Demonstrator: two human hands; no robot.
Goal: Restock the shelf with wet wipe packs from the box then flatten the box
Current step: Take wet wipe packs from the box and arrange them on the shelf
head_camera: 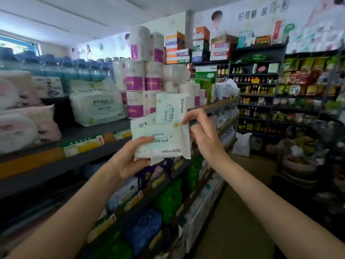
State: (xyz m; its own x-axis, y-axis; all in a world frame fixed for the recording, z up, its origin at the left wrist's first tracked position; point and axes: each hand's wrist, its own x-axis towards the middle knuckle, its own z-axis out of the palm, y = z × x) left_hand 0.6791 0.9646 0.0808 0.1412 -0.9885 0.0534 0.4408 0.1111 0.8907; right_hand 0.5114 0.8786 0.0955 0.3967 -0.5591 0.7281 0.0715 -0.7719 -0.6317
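The left hand (pixel 130 159) grips a stack of baby wipe packs (pixel 162 141) from below, thumb curled over the front, held up before the shelf (pixel 78 156). The right hand (pixel 203 133) reaches in from the right, fingers loosely spread, fingertips pinching the lower right corner of the upright top pack (pixel 170 107).

Wet wipe packs held up before the shelf

A large white pack (pixel 164 141) lies flat and upside down; a smaller pack (pixel 170 108) stands upright, overlapping its top edge.
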